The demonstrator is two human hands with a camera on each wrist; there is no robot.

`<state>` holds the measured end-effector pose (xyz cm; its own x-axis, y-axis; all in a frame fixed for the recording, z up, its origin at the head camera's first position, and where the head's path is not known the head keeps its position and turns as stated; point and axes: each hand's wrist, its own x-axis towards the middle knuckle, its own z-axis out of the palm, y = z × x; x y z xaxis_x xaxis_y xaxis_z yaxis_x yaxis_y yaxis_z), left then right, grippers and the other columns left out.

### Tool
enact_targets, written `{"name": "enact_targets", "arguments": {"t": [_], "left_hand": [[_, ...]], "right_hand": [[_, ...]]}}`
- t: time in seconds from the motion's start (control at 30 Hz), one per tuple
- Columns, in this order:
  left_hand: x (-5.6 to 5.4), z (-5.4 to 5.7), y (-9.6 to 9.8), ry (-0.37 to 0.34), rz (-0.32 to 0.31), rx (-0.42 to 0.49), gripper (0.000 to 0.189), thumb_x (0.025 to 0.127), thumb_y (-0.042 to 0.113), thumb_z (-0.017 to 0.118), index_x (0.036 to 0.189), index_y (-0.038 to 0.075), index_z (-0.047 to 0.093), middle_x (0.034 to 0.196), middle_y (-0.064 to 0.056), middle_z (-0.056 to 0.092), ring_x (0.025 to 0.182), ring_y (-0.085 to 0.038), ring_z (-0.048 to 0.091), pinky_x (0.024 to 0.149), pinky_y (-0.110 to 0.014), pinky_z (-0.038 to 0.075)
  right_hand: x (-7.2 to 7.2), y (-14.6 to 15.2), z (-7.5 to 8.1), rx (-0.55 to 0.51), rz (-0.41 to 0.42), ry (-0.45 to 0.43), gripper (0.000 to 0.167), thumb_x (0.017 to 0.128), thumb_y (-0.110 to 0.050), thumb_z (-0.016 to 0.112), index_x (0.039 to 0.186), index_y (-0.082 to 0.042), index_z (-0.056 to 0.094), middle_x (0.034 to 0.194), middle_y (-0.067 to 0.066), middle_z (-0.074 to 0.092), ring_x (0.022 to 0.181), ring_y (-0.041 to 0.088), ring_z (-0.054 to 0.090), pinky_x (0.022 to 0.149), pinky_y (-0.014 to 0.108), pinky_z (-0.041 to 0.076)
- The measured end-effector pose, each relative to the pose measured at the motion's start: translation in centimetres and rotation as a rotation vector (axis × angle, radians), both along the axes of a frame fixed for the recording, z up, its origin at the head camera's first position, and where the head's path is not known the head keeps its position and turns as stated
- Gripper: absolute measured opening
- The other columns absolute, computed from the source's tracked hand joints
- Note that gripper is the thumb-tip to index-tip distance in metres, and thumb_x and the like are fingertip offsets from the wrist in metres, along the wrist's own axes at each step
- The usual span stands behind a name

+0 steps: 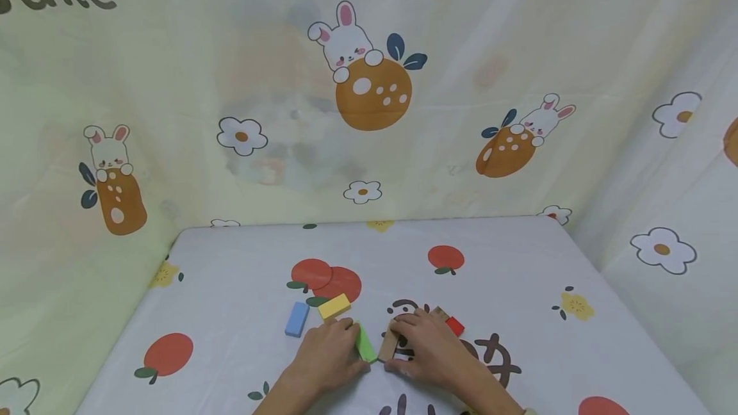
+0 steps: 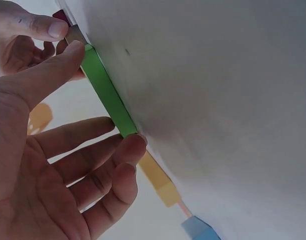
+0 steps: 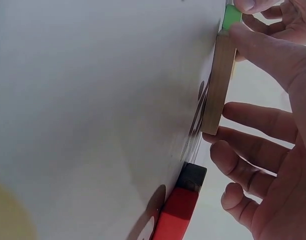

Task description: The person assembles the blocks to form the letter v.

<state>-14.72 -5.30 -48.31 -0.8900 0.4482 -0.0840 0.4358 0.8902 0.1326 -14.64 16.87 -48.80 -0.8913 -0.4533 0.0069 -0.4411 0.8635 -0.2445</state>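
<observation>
Green and plain wood meet at the near edge of the table [image 1: 230, 255]: the left hand [image 1: 325, 357] pinches the green block [image 1: 364, 343] end to end between thumb and fingertips, and the right hand [image 1: 429, 351] pinches the wooden block [image 1: 389, 344] the same way, their near ends touching. Just beyond the right hand lies a red block [image 1: 455, 325]. Farther left sit a yellow block [image 1: 334, 306] and a blue block [image 1: 296, 319]. Squeezed unevenly, either pinched block could twist and slip apart at the joint.
</observation>
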Motion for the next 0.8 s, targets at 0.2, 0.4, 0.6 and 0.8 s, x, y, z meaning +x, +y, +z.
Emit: {"name": "enact_targets", "arguments": {"t": [0.2,0.4,0.6,0.8], "left_hand": [[0.0,-0.2,-0.9,0.01,-0.006,0.104,0.059,0.09,0.054,0.079,0.132,0.012,0.072,0.13,-0.003,0.074,0.116,-0.022,0.07,0.096,-0.044,0.063],[-0.4,0.1,-1.7,-0.037,-0.003,0.337,0.035,0.101,0.029,0.072,0.132,0.013,0.074,0.134,-0.002,0.076,0.127,-0.025,0.071,0.105,-0.046,0.061],[0.1,0.2,-1.7,0.04,-0.086,0.312,0.029,0.101,0.021,0.072,0.129,0.017,0.077,0.134,-0.002,0.076,0.127,-0.025,0.072,0.104,-0.046,0.06],[1.5,0.7,-1.2,0.063,-0.1,0.184,0.031,0.099,0.027,0.075,0.13,0.027,0.077,0.137,0.005,0.074,0.125,-0.025,0.069,0.098,-0.051,0.054]], "right_hand": [[-0.3,1.0,0.0,-0.132,-0.015,-0.039,0.057,0.085,-0.048,0.087,0.13,-0.016,0.073,0.125,0.001,0.076,0.113,0.023,0.069,0.102,0.049,0.058],[-0.9,3.1,0.7,-0.377,-0.086,-0.135,0.044,0.097,-0.033,0.077,0.135,-0.01,0.071,0.077,-0.007,0.064,0.064,0.004,0.052,0.057,0.021,0.045],[-0.8,4.3,1.2,-0.396,-0.175,-0.103,0.036,0.099,-0.023,0.075,0.132,-0.008,0.073,0.08,-0.008,0.064,0.062,0.001,0.049,0.055,0.02,0.045],[-0.4,5.0,1.2,-0.311,-0.27,-0.021,0.028,0.096,-0.017,0.078,0.123,-0.01,0.076,0.102,-0.005,0.078,0.086,0.006,0.068,0.084,0.033,0.063]]}}
